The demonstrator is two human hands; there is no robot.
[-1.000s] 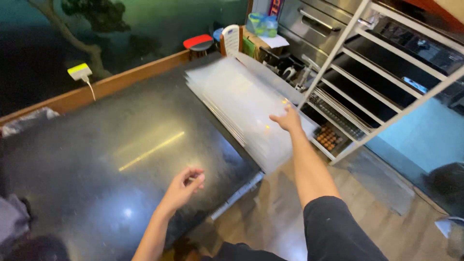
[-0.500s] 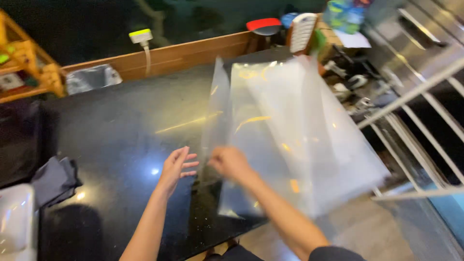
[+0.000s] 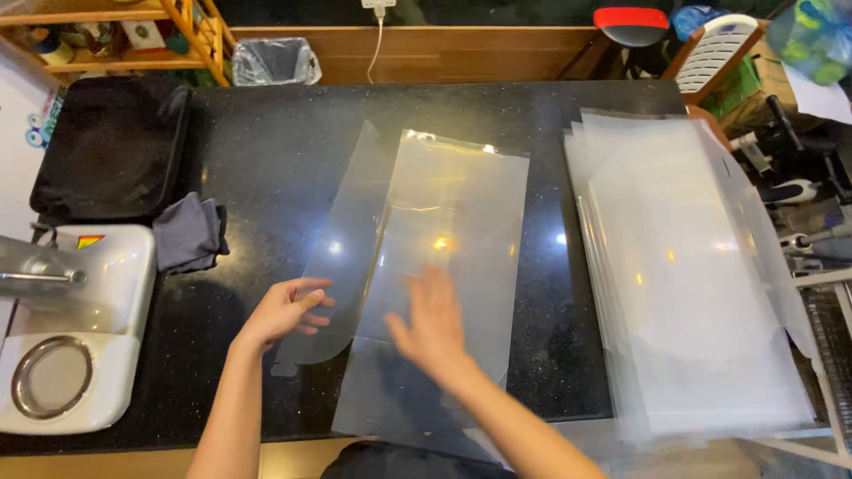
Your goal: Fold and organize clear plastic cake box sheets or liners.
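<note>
A clear plastic sheet (image 3: 448, 231) with a rounded side flap lies flat on the black stone counter (image 3: 275, 151) in front of me. My left hand (image 3: 282, 312) rests with fingers apart on the sheet's left flap, near its lower edge. My right hand (image 3: 432, 326) is flat on the sheet's lower middle, fingers spread and slightly blurred. Neither hand grips anything. To the right lies a thick stack of similar clear sheets (image 3: 688, 266), overhanging the counter's right edge.
A folded grey cloth (image 3: 188, 232) and a black tray (image 3: 111, 146) lie at the left. A white machine with a metal ring (image 3: 67, 341) stands at the near left. A lined bin (image 3: 273, 60), a wooden shelf (image 3: 191, 31) and a white chair (image 3: 721, 49) sit beyond the counter.
One clear sheet came off the right-hand stack and now lies flat in the middle of the counter. Both hands have moved onto it. The view has swung left.
</note>
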